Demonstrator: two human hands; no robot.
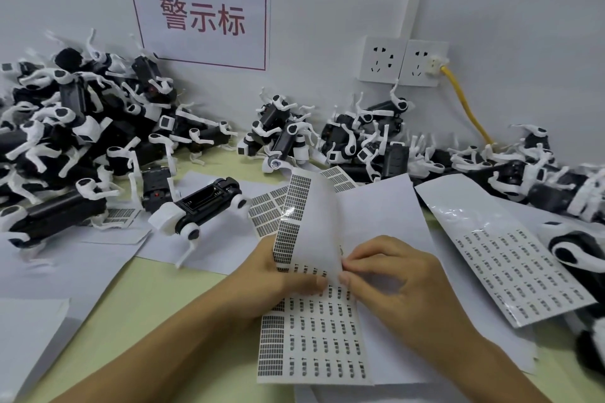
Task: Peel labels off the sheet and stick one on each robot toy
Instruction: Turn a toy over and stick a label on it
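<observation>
A white label sheet (314,337) with rows of small black-printed labels lies in front of me, its upper part curled up and bent toward me. My left hand (278,278) grips the sheet at its left side, thumb on top. My right hand (389,275) pinches at the sheet's curled right edge with thumb and forefinger. One black-and-white robot toy (199,206) lies on its back just left of the sheet, belly and battery bay up, apart from both hands.
Big heaps of robot toys (75,127) fill the left, further toys (360,137) line the back wall and more robot toys (556,180) lie at the right. A second label sheet (510,258) lies at the right. Loose white papers (72,258) cover the yellow-green table (157,298). A yellow cable (465,105) hangs from a wall socket.
</observation>
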